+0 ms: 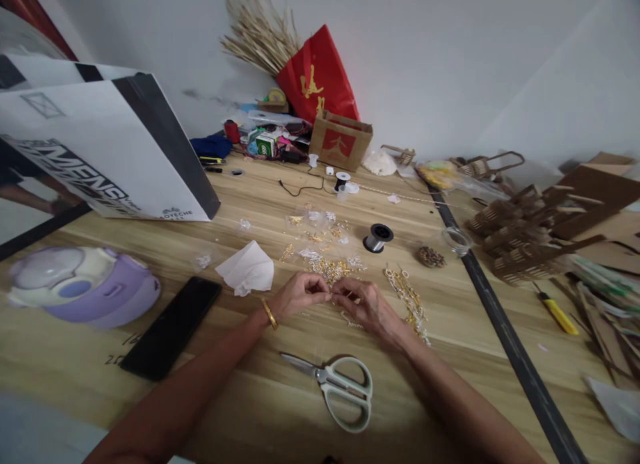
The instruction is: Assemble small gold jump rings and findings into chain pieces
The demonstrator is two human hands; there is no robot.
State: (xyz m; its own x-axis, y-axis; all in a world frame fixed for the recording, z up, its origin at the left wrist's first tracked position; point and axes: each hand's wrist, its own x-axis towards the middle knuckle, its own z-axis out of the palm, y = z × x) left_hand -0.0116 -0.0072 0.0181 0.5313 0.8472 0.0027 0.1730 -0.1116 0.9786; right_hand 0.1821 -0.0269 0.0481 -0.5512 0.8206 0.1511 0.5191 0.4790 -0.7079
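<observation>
My left hand (303,294), with a gold bracelet on its wrist, is closed in a pinch over the middle of the table. Its fingertips meet those of my right hand (361,303), which is pinched too. Whatever lies between them is too small to make out. Just beyond the fingers spreads a pile of gold and silver beads (333,269). A short silver chain-like strand (350,321) lies under my right hand. Strung gold and silver beads (407,294) rest to its right. Nearer to me lie scissors (345,391) with pale handles, blades pointing left.
Left of my hands are a white tissue (247,269), a black phone (173,327), a purple-and-white bottle (85,284) and a large paper bag (110,144). A wire spool (379,237) stands beyond the beads. Small woven baskets (525,231) and a yellow cutter (557,311) are right.
</observation>
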